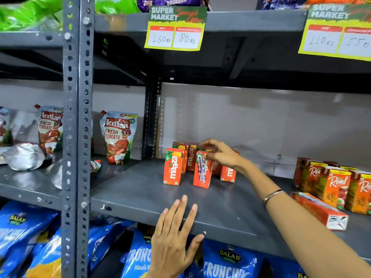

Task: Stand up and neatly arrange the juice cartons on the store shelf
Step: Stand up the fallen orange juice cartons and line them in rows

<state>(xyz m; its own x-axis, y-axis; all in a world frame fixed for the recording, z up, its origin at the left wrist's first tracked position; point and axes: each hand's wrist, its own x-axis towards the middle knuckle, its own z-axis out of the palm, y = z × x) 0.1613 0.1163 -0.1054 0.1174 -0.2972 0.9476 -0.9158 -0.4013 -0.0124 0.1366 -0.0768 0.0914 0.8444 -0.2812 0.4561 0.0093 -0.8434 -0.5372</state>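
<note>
Hands at the juice shelf (140,189)
Right hand (219,153) pinches a carton (201,171) top among upright cartons; left hand (174,233) rests spread on the edge.

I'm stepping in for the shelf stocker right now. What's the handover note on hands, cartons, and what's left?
Left hand: open, flat on the shelf front edge, holding nothing.
Right hand: fingers on top of a Maaza carton in the cluster; grip unclear.
Maaza cartons: upright, bunched unevenly mid-shelf.
Real cartons: upright at right, one Real carton lying flat in front.
Left: straighten the Maaza group, stand up the fallen carton.
</note>
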